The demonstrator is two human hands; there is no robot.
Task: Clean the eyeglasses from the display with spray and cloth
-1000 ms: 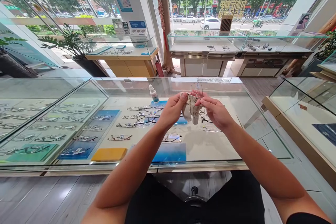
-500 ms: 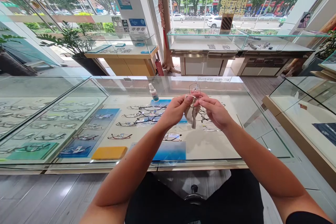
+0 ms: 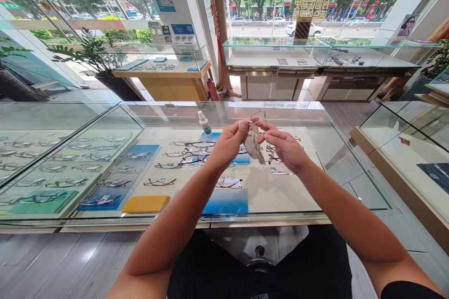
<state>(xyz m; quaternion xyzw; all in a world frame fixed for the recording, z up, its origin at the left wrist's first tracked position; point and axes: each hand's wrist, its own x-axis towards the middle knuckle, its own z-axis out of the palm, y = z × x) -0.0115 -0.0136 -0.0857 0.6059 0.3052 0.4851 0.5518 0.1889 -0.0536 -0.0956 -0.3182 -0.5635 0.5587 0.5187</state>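
In the head view my left hand (image 3: 230,141) is closed on a beige cleaning cloth (image 3: 254,146), the thumb pressed on its upper edge. The cloth hangs down in folds between my hands. My right hand (image 3: 286,148) has its fingers closed round a pair of thin-framed eyeglasses (image 3: 265,115), whose slim wire parts rise above the fingers. Cloth and fingers hide most of the glasses. Both hands are held above the glass display counter (image 3: 280,196), and a small white spray bottle (image 3: 205,124) stands on it, left of my hands.
Under the counter's glass lie rows of eyeglasses (image 3: 160,181), an orange-yellow case (image 3: 146,204) and blue sheets (image 3: 226,202). Another display case (image 3: 403,168) stands to the right. More cases (image 3: 277,56) line the window, near a potted plant (image 3: 101,58).
The cloth has shifted and spread between my hands, its lower end swinging to the right. My left hand has moved slightly left and up. The glasses have tilted a little.
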